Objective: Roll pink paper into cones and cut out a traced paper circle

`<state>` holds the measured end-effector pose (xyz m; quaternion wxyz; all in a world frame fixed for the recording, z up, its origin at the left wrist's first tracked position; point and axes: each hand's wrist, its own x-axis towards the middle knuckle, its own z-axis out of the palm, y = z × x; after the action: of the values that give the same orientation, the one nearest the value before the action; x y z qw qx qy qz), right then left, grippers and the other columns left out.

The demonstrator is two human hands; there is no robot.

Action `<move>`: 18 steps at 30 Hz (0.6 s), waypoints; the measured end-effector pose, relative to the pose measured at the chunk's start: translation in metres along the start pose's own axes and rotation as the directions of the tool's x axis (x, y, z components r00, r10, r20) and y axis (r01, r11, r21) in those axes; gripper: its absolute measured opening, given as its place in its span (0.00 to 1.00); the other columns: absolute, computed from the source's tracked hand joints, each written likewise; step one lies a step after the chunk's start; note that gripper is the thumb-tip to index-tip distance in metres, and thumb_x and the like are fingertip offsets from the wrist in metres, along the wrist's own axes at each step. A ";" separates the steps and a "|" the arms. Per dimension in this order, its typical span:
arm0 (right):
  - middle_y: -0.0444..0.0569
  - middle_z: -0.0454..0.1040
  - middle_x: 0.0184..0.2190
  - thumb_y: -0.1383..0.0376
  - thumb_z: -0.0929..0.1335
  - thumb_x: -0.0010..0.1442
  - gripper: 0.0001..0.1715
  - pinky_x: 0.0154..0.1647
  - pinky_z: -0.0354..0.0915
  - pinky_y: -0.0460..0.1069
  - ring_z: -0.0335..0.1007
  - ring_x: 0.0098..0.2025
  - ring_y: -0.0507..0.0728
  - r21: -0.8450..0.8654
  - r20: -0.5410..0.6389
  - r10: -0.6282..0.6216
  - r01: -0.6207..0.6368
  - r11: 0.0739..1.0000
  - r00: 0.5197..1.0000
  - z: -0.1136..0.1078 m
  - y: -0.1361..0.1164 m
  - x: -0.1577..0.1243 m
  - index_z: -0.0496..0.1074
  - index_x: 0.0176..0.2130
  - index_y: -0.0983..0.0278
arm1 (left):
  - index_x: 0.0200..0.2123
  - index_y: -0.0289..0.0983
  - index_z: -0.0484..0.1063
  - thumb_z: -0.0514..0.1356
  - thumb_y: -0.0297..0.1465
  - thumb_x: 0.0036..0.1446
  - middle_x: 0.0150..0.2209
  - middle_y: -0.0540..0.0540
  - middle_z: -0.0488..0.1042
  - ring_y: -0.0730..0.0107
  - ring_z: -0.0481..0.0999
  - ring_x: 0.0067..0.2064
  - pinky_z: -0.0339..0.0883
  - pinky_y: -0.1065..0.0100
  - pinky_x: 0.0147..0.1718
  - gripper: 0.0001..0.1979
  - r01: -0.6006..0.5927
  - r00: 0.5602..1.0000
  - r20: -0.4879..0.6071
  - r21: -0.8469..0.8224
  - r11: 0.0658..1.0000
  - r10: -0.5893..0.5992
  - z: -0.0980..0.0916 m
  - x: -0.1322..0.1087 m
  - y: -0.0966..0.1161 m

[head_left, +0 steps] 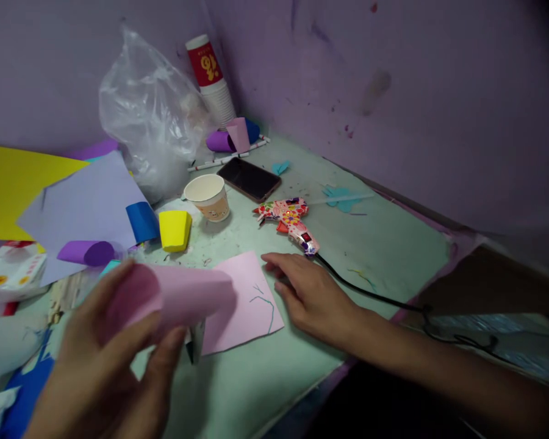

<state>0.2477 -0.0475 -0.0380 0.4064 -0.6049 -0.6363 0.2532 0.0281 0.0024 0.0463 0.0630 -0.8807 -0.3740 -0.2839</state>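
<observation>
Curled pink paper [190, 296], rolled like a cone or tube, is in my left hand [114, 347], with fingers and thumb around its near end. Below and beyond it, a flat pink paper sheet [238, 311] lies on the table, marked with dark pencil-like lines. My right hand [308, 299] rests at the sheet's right edge, fingers loosely bent and apart, nothing seen in them. Just past that hand lies a flower-patterned hot glue gun [290, 216] with a clear glue stick [343, 198] in its back. Something dark and narrow under the curled paper is partly hidden.
A paper cup [209, 198], phone [249, 178], yellow folded paper piece [175, 231] and blue paper roll [141, 222] stand or lie beyond. Coloured sheets [82, 201] are at left; a plastic bag [149, 116] and stacked cups [210, 79] are at the wall. A black cord [370, 292] runs right.
</observation>
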 end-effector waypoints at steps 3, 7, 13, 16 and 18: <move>0.57 0.74 0.44 0.75 0.60 0.55 0.22 0.47 0.67 0.56 0.70 0.45 0.57 0.070 -0.085 -0.022 0.028 0.997 0.996 0.000 0.002 -0.002 0.64 0.51 0.71 | 0.34 0.42 0.70 0.60 0.28 0.53 0.60 0.47 0.62 0.52 0.71 0.51 0.71 0.51 0.42 0.04 -0.079 0.994 0.072 -0.049 0.996 0.083 0.008 -0.002 0.021; 0.54 0.74 0.42 0.77 0.58 0.55 0.23 0.44 0.68 0.53 0.71 0.44 0.55 0.188 -0.145 -0.013 0.040 0.981 0.989 -0.004 0.002 -0.003 0.64 0.50 0.66 | 0.35 0.40 0.70 0.59 0.27 0.53 0.61 0.42 0.59 0.52 0.70 0.52 0.72 0.59 0.37 0.05 -0.227 0.950 0.212 -0.028 0.974 0.227 0.021 -0.003 0.032; 0.54 0.75 0.42 0.79 0.58 0.52 0.25 0.45 0.68 0.52 0.71 0.43 0.54 0.244 -0.126 -0.028 0.058 0.968 0.992 -0.007 0.000 -0.002 0.64 0.49 0.68 | 0.35 0.40 0.70 0.60 0.19 0.51 0.61 0.45 0.60 0.60 0.69 0.54 0.69 0.66 0.39 0.10 -0.180 0.964 0.172 -0.139 0.974 0.203 0.020 -0.005 0.033; 0.55 0.75 0.41 0.79 0.59 0.51 0.25 0.45 0.68 0.52 0.71 0.43 0.55 0.252 -0.118 -0.024 0.053 0.966 0.993 -0.008 -0.001 -0.001 0.64 0.49 0.71 | 0.34 0.39 0.70 0.61 0.18 0.50 0.63 0.47 0.58 0.59 0.68 0.55 0.69 0.67 0.39 0.11 -0.187 0.955 0.200 -0.165 0.969 0.218 0.021 -0.005 0.036; 0.55 0.75 0.42 0.79 0.59 0.51 0.25 0.46 0.67 0.52 0.71 0.43 0.55 0.251 -0.105 -0.023 0.049 0.967 0.994 -0.008 -0.001 -0.001 0.64 0.49 0.71 | 0.33 0.40 0.70 0.60 0.17 0.50 0.63 0.49 0.57 0.59 0.67 0.56 0.71 0.67 0.38 0.11 -0.186 0.954 0.205 -0.172 0.967 0.220 0.023 -0.006 0.039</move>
<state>0.2536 -0.0498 -0.0336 0.5166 -0.5485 -0.5882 0.2937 0.0627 -0.0215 0.0278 -0.0171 -0.9429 -0.2635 -0.2031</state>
